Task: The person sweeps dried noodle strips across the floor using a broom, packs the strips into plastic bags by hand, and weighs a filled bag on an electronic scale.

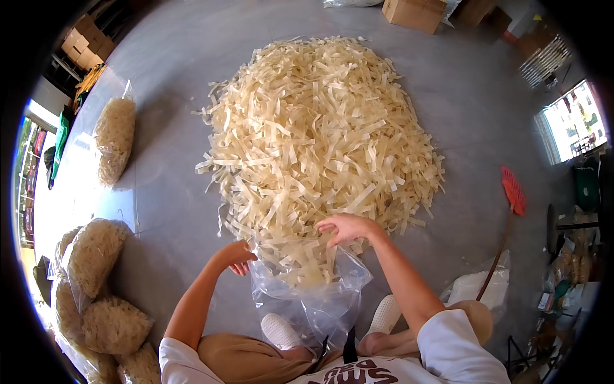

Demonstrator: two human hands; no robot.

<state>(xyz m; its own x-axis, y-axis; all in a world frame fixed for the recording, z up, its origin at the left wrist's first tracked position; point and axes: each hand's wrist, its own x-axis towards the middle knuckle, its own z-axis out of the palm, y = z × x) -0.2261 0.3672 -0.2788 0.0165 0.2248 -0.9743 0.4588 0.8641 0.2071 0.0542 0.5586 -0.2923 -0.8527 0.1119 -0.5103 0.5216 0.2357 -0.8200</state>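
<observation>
A big heap of pale cream, ribbon-like strips (320,134) lies on the floor in front of me. Between my feet a clear plastic bag (339,301) lies with its mouth against the near edge of the heap, and some strips are inside it. My left hand (236,256) is closed at the left side of the bag's mouth, its fingertips on the rim. Over the strips at the right of the mouth is my right hand (348,227), fingers apart and slightly curved, thumb pointing down; no strip shows in its grasp.
Several filled bags (96,256) are piled at the left, and another filled bag (115,141) stands farther back. A red broom (513,192) leans at the right near a white sack (483,288). Cardboard boxes (414,13) stand behind the heap.
</observation>
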